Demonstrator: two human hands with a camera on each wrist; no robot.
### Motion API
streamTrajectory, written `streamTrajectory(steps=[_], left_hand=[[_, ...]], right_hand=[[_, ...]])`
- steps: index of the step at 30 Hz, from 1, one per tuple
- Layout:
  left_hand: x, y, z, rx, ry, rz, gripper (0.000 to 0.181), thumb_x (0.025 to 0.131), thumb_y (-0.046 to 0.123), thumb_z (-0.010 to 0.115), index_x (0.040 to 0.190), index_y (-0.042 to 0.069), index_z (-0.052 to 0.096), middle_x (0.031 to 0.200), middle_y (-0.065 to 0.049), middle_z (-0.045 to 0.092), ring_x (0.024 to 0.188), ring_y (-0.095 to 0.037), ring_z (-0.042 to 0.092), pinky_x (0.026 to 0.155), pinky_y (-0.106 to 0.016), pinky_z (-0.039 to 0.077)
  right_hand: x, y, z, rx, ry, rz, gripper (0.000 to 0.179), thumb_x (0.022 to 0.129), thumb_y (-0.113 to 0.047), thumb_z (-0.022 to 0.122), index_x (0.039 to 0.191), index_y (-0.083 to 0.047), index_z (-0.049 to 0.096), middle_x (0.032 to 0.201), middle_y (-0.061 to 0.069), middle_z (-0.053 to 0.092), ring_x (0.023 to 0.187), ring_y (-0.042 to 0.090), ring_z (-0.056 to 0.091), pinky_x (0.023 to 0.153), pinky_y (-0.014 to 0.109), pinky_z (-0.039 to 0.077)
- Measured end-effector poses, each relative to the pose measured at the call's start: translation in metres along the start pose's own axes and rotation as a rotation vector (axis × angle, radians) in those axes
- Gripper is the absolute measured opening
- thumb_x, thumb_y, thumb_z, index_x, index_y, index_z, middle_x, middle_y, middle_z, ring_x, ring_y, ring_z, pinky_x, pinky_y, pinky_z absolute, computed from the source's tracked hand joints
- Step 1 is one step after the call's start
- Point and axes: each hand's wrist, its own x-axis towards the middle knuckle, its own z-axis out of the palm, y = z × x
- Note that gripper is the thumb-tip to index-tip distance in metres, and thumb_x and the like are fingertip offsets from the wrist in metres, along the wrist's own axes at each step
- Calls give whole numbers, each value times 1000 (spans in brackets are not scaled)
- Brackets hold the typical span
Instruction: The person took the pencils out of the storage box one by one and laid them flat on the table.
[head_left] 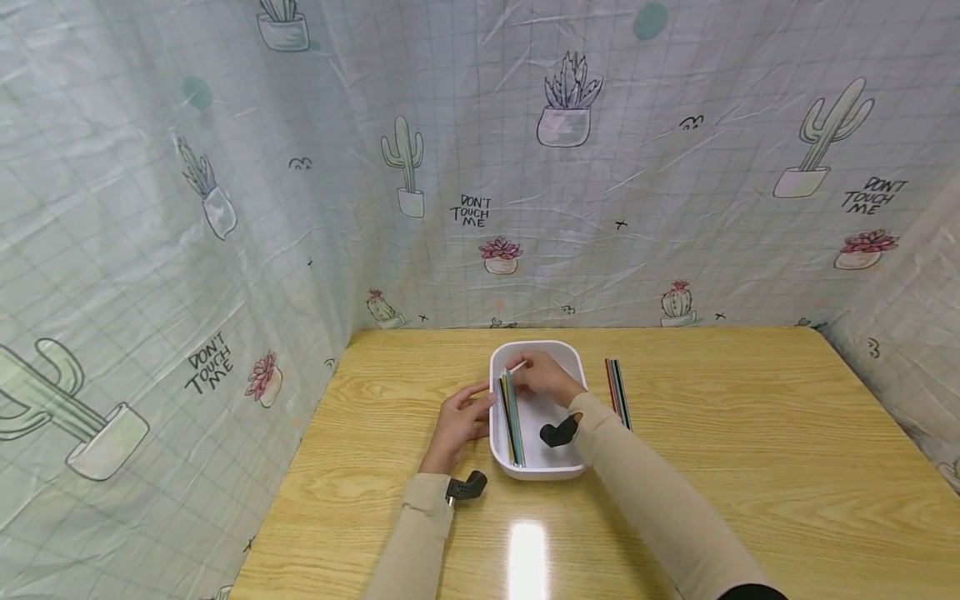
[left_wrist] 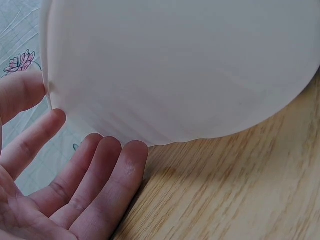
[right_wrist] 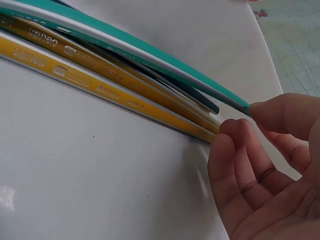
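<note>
I have the right hand pinching one green pencil beside at least two yellow pencils; the left hand, fingers loose, touches one bin.

My head camera is looking down from six o'clock; closer in, my left-wrist camera is facing the outside of the white bin from seven, my right-wrist camera its inside; all are sharing it.

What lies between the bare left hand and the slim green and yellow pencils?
The left wall of the white, rounded rectangular tray stands between the left hand and the pencils, as the head view shows.
</note>
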Motion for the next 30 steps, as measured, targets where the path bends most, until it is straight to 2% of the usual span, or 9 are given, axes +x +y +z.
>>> streamTrajectory(steps=[6,10,18,30], left_hand=[[1,0,0,-10,-4,-3,45,98,26,72,139,11,63,123,-22,67,91,-16,71,75,-34,66],[1,0,0,-16,-3,0,47,97,25,72,140,9,62,123,-23,67,90,-16,71,75,-33,65],[0,0,1,-26,5,1,44,97,22,72,138,10,64,115,-18,69,86,-14,71,72,-31,65],[1,-2,0,-38,1,13,41,98,20,71,137,9,64,108,-11,70,85,-15,72,73,-33,66]], right_hand=[[-1,-3,0,47,-12,5,32,87,2,65,119,1,65,85,5,65,72,15,62,65,26,57],[-5,-3,-2,56,-27,14,33,89,1,65,122,-1,62,91,9,66,77,17,65,70,31,62],[-11,-5,-6,84,-25,70,33,94,-1,66,126,-7,59,102,13,66,85,22,70,78,38,65],[-19,-3,-8,183,33,60,32,96,2,64,126,-4,55,97,8,60,80,19,66,80,41,66]])
